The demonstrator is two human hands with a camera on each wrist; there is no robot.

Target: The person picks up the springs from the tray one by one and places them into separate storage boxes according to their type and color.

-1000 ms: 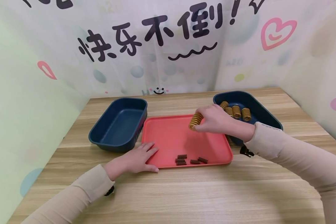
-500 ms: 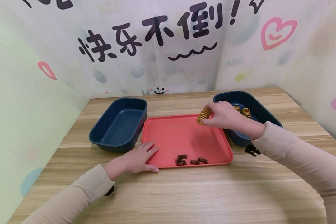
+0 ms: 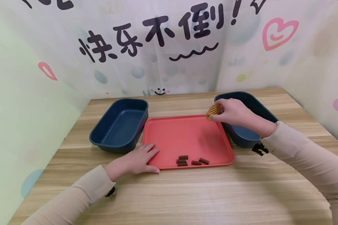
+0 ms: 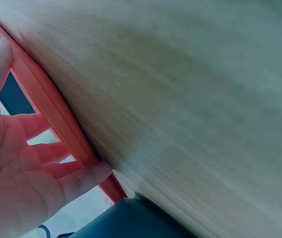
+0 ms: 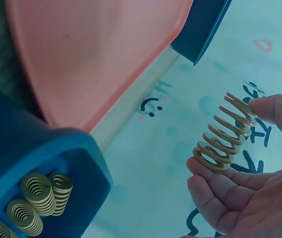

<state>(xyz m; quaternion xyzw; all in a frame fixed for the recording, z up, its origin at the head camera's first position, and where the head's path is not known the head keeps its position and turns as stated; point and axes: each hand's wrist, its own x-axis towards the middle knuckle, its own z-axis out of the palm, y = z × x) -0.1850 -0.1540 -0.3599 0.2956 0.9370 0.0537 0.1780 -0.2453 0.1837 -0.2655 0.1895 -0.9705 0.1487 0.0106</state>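
Note:
My right hand [image 3: 231, 111] pinches a large yellow spring [image 3: 213, 111] between thumb and fingers, over the near-left rim of the right dark blue bin [image 3: 266, 114]. In the right wrist view the spring [image 5: 223, 134] hangs in the fingers above the bin [image 5: 41, 158], where three more yellow springs [image 5: 36, 198] lie. My left hand [image 3: 138, 159] rests flat with straight fingers on the front-left corner of the red tray [image 3: 171, 137]. Several small dark springs [image 3: 192, 160] lie near the tray's front edge. The left wrist view has my fingers [image 4: 81, 178] against the tray rim [image 4: 56, 119].
An empty dark blue bin [image 3: 119, 125] stands left of the tray. All sit on a wooden table [image 3: 186, 197], enclosed by printed backdrop walls [image 3: 157, 47] at the back and both sides.
My right hand has carried the yellow spring from over the tray's middle back and rightwards to the right bin's rim. The left hand has not moved.

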